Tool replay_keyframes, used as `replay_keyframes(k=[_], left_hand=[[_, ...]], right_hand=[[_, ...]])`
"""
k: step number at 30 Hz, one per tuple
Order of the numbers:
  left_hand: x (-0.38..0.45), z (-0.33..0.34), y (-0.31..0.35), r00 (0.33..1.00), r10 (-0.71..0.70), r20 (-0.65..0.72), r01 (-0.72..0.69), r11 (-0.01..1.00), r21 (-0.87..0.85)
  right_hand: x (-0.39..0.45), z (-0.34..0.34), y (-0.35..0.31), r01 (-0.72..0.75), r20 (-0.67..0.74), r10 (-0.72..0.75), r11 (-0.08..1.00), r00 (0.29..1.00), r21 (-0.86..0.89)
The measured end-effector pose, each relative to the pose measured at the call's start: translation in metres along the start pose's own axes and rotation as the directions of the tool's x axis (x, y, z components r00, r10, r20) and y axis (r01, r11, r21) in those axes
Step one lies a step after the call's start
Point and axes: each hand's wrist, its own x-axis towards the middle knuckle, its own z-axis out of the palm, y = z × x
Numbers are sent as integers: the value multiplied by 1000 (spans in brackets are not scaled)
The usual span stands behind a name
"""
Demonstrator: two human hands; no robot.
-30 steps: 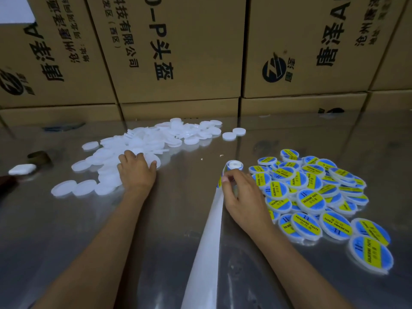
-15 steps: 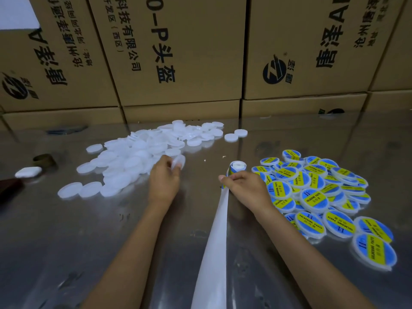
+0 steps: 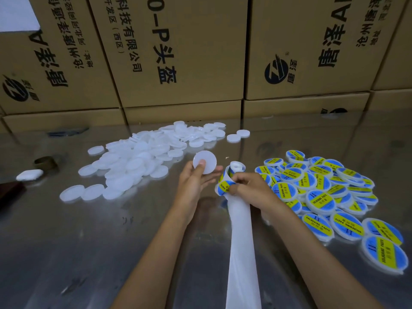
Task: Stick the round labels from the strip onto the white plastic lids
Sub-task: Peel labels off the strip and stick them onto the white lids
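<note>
My left hand (image 3: 196, 179) holds one plain white lid (image 3: 205, 162) upright, thumb pressed on its face, just left of the label strip. My right hand (image 3: 249, 188) pinches a blue-and-yellow round label (image 3: 224, 186) at the curled end of the white backing strip (image 3: 242, 241), which trails toward me across the table. A heap of plain white lids (image 3: 138, 157) lies at the back left. Labelled lids (image 3: 323, 195) are piled on the right.
Brown cardboard boxes (image 3: 178, 52) form a wall along the back of the shiny metal table (image 3: 89, 241). At the far left sit a small white case (image 3: 29, 175), a dark ring of tape (image 3: 45, 162) and a dark object (image 3: 9, 192).
My left hand has left the white heap with one lid and brought it right, beside the strip. My right hand has lifted the strip's end and taken hold of a label.
</note>
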Motion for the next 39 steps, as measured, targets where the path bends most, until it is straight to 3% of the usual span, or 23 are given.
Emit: replay_keyframes(k=[7,12,15,20,23,26,29,33,39], left_hand=[[-2,5,0,994,-106,14,106,994,25],[-1,4,-1,986,-164,-26,165,986,29],[-2,5,-1,981,-192,-19,193,980,47],[-3,3,0,980,-198,-7,198,979,58],[-4,3,0,978,-209,-3,208,976,64],[-5,3,0,976,-217,-1,217,973,77],[-5,2,-1,973,-232,10,230,968,100],[-3,-2,2,977,-213,-29,215,970,112],[-3,-8,8,990,-143,-20,143,990,0]], right_hand=[[-4,5,3,159,-31,-158,986,987,42],[-7,8,5,319,-187,-375,909,908,-269],[-7,4,3,457,-132,-553,781,823,-426],[-11,4,-4,539,-52,-624,711,780,-452],[-15,6,-9,568,-45,-632,724,774,-392],[-20,9,-14,563,-62,-584,802,809,-199],[-23,9,-20,482,-68,-478,874,876,57],[-20,8,-21,355,-110,-337,893,935,277],[-18,6,-22,279,-115,-255,902,960,328]])
